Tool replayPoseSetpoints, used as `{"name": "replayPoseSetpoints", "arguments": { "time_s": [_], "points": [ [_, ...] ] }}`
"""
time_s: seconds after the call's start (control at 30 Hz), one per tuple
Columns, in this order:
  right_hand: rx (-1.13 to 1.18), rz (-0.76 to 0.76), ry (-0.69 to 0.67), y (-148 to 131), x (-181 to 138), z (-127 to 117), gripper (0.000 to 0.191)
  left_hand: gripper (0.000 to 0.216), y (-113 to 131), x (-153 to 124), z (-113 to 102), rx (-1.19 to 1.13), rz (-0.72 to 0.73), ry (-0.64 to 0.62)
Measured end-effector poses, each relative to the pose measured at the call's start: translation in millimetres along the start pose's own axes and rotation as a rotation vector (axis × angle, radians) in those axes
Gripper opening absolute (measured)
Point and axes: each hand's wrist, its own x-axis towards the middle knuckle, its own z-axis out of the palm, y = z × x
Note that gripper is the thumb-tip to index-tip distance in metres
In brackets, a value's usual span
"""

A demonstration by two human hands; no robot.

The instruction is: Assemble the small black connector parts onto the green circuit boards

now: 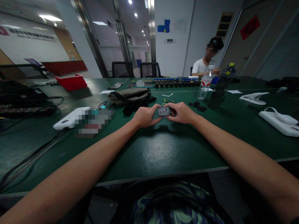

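Between both hands, above the green table, is a small grey rectangular box marked "SPD". My left hand pinches its left end between thumb and fingers. On the other end, the fingers of my right hand close around it, hiding part of that side. Just beyond the box lie green circuit boards, partly covered by my hands. Several small black plastic pieces rest to the right of my right hand. Left of my left hand are black open-frame parts.
A grey-brown pouch lies behind the black parts. A clear water bottle and a dark bottle stand at the right. White devices with cables sit left, others right. A red bin is far left; across the table sits a person.
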Motion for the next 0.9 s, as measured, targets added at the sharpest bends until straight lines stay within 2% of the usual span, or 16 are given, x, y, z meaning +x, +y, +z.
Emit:
{"name": "replayPoseSetpoints", "arguments": {
  "time_s": [0.9],
  "points": [
    [-0.003,0.008,-0.001,-2.2,0.1,-1.1,0.038,0.046,0.6,0.5,-0.9,0.010,-0.011,-0.024]
  ]
}}
